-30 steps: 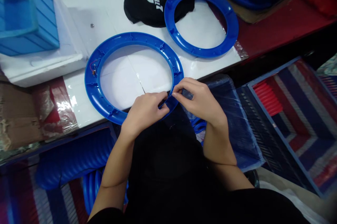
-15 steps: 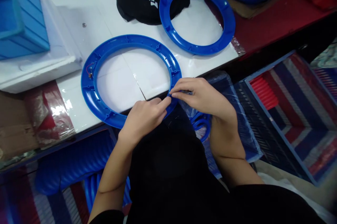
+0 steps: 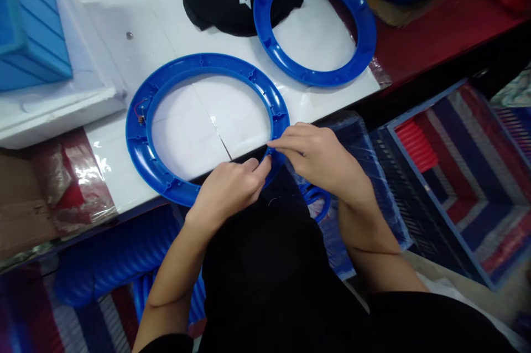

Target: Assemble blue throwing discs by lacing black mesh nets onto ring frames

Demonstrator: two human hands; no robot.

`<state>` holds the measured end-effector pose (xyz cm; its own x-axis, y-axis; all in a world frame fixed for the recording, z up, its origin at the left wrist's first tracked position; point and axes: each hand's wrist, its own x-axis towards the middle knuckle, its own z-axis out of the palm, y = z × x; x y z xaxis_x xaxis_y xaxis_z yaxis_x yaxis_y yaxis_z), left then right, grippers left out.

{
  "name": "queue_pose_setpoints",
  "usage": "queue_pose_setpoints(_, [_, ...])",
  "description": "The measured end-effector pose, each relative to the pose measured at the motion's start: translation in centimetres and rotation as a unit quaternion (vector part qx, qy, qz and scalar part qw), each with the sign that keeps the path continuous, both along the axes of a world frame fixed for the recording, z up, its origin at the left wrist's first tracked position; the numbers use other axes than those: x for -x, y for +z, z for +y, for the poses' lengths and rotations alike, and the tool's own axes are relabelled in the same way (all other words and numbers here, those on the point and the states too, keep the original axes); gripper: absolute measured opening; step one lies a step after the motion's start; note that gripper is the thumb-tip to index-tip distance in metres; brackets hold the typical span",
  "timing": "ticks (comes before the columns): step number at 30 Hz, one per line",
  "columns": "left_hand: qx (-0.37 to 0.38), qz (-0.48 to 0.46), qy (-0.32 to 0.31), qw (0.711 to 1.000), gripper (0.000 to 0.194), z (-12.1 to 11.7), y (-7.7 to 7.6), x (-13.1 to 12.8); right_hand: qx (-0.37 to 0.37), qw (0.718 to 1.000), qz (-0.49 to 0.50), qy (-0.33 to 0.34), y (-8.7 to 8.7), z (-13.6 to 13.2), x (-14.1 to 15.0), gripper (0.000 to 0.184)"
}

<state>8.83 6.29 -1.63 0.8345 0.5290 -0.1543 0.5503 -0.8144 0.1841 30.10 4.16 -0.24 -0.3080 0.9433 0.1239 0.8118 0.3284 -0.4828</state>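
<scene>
A blue plastic ring point(image 3: 143, 156) lies on the white tabletop with its ribbed inner side up, its near edge overhanging toward me. A small component with a thin red wire point(image 3: 141, 116) sits in its left channel. My left hand point(image 3: 230, 187) is closed over the near right part of the ring, its fingers curled at the rim. Just beside it, my right hand point(image 3: 321, 154) is closed in a pinch at the ring's right inner edge. Whatever lies between those fingertips is too small or hidden to tell.
Another blue ring point(image 3: 364, 32) lies at the back right, partly over a black printed cloth point(image 3: 207, 1). A light blue bin point(image 3: 45, 32) stands on white foam point(image 3: 83, 112) at left. Striped-lined crates point(image 3: 468, 170) are at right; blue coiled tubes point(image 3: 112, 259) lie below the table.
My right hand's fingers have straightened and pressed closer together at the ring's edge. My left fingertips have shifted slightly right. The camera view has moved a little.
</scene>
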Motion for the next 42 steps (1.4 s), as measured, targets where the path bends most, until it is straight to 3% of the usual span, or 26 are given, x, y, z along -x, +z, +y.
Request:
queue_pose_setpoints(5, [0.006, -0.007, 0.002, 1.000, 0.050, 0.1, -0.1, 0.0, 0.057, 0.997, 0.049, -0.022, 0.7, 0.7, 0.0, 0.012])
queue_pose_setpoints(9, [-0.004, -0.005, -0.004, 1.000, 0.049, 0.1, -0.1, 0.0, 0.090, 0.990, 0.098, -0.037, 0.3, 0.9, -0.1, 0.007])
queue_pose_setpoints(12, [-0.001, -0.006, -0.004, 1.000, 0.047, 0.1, -0.1, 0.0, 0.073, 0.991, 0.098, -0.061, -0.5, 0.6, 0.1, 0.006])
queue_pose_setpoints(17, [-0.005, -0.007, -0.004, 1.000, 0.046, 0.1, -0.2, 0.0, 0.048, 0.996, 0.015, -0.079, -1.4, -0.2, 0.5, 0.005])
queue_pose_setpoints(23, [-0.017, -0.011, -0.004, 1.000, 0.045, 0.1, -0.1, -0.1, 0.070, 0.991, 0.084, -0.071, -0.3, 0.3, -1.3, 0.002])
queue_pose_setpoints(27, [-0.018, -0.009, -0.004, 1.000, 0.044, 0.2, -0.2, -0.1, 0.004, 0.995, 0.089, -0.047, 0.1, 1.5, -1.7, 0.008])
queue_pose_setpoints(34, [-0.021, -0.021, 0.006, 1.000, 0.044, 0.1, -0.4, 0.0, -0.036, 0.998, 0.043, -0.012, -1.9, 3.1, -1.6, 0.016])
queue_pose_setpoints(38, [-0.017, -0.030, 0.009, 0.999, 0.044, 0.2, -0.5, 0.0, -0.068, 0.997, 0.025, 0.001, -3.0, 2.6, -1.9, 0.020])
queue_pose_setpoints(42, [-0.008, -0.040, 0.006, 0.999, 0.041, 0.7, -0.4, 0.7, -0.054, 0.998, -0.003, -0.017, -3.3, 1.6, -1.3, 0.023])
